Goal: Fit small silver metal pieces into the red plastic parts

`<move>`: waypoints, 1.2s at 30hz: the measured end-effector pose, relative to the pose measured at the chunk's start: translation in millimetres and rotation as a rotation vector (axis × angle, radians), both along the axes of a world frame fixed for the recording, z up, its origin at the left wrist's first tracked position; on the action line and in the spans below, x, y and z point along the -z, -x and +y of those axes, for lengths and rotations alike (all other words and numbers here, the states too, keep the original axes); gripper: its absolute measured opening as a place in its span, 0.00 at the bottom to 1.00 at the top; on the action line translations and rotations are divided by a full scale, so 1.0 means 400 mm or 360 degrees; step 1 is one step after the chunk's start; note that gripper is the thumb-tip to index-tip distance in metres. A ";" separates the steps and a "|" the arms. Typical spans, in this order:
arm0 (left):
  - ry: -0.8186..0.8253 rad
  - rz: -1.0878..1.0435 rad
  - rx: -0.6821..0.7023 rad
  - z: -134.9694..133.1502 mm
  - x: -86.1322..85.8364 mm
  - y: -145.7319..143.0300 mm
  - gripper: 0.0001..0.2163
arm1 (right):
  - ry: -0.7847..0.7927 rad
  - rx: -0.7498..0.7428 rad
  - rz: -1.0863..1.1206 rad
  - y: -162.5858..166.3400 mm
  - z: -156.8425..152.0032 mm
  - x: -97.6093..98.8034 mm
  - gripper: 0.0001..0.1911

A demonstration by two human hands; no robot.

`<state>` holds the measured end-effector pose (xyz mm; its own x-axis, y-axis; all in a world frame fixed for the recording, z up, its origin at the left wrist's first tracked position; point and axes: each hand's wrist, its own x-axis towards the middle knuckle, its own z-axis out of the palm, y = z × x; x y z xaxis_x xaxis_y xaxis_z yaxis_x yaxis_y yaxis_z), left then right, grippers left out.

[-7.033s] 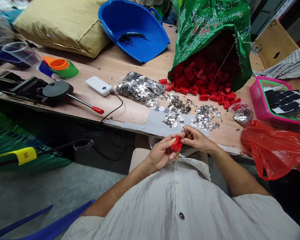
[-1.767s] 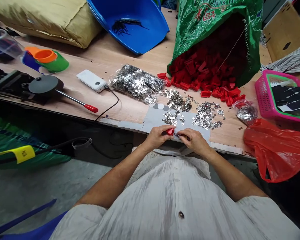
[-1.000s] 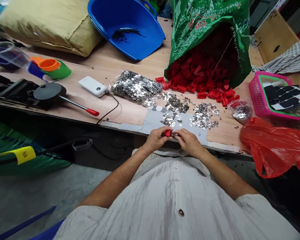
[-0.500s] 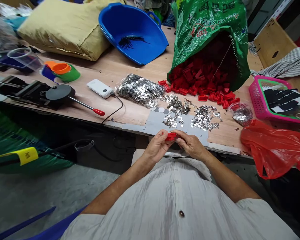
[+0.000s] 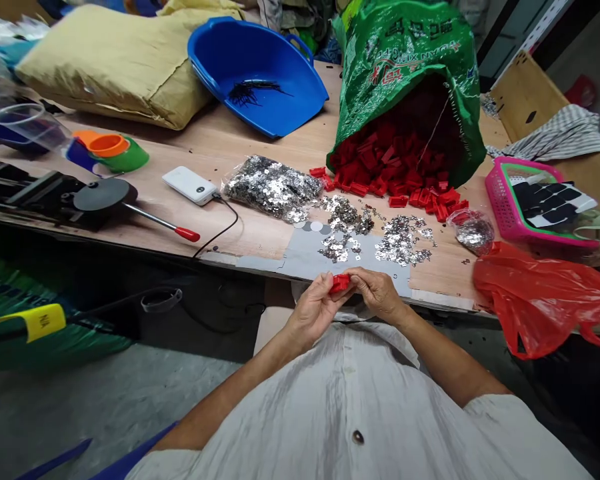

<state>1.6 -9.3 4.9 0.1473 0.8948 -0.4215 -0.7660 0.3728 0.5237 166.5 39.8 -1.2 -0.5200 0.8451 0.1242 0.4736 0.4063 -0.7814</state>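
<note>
**Two-handed work on a red part**

Head view. Your left hand point(image 5: 313, 310) pinches the red part point(image 5: 339, 283) between thumb and fingers, near the front edge of the surface point(image 5: 260, 233). Your right hand point(image 5: 380, 293) is drawn narrow, its fingertips touching the part's right end; whether they grip it or also hide something small, you cannot tell. Loose metal pieces point(image 5: 403, 241) lie just beyond, partly on a grey sheet point(image 5: 300, 257); similar red pieces point(image 5: 370, 160) spill from the green sack point(image 5: 357, 93). The step in hand appears to be adjusting or fitting at that right end. The next move calls for a firm left pinch and fine, aligned right-hand fingertip pressure.
</note>
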 end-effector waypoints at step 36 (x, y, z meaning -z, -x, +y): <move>-0.0423 0.0975 0.0173 0.018 0.070 0.030 0.19 | 0.0325 -0.0024 -0.0242 -0.029 0.103 -0.013 0.08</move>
<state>-10.4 -1.9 -23.1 0.0466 0.9732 -0.2253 -0.2671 0.2295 0.9359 178.0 81.1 4.1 -0.5325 0.8365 -0.1290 0.5870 0.2552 -0.7683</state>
